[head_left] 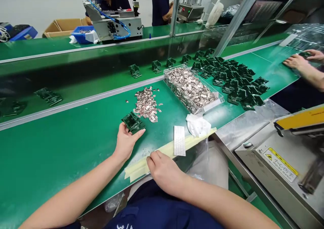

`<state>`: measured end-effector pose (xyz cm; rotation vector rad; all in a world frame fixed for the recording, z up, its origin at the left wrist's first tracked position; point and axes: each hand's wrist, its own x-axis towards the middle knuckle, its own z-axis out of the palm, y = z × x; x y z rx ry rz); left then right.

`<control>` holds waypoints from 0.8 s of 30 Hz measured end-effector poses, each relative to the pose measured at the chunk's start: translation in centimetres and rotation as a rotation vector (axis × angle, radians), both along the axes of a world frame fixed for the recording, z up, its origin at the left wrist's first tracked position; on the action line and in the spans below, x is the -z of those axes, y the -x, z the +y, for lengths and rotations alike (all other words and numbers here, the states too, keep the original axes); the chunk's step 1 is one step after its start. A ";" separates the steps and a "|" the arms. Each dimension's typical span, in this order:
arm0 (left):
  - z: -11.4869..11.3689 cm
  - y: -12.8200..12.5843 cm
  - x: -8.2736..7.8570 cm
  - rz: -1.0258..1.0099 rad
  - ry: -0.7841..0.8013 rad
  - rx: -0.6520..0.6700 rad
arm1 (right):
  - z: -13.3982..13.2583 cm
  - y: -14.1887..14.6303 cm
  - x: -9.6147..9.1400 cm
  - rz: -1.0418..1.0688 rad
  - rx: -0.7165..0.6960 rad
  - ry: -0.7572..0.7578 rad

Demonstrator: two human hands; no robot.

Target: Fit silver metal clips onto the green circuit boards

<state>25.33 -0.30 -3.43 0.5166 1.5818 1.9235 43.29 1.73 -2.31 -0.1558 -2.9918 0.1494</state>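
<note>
A green circuit board (132, 122) is gripped by its lower edge in my left hand (126, 142), raised a little over the green tabletop. My right hand (162, 170) hovers at the table's front edge beside the pale yellow tape (165, 150). Its fingers are curled together, and whatever they may pinch is hidden. Just beyond the board lies a loose heap of small metal pieces (146, 104). A clear plastic tray (202, 111) full of similar pieces stands to the right of the heap. Near my right hand lies a flat silvery strip with a grid pattern (179, 140).
Many green boards (235, 80) are piled beyond the tray. A crumpled white tissue (198, 125) lies by the strip. Another person's hands (298, 61) work at far right. A machine with a warning label (280, 163) stands at right. A metal post (238, 19) slants across the back.
</note>
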 end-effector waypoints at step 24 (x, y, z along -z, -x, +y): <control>-0.2 -7.2 -0.8 0.191 -0.096 0.526 | 3.4 -5.8 -1.4 0.681 0.693 1.088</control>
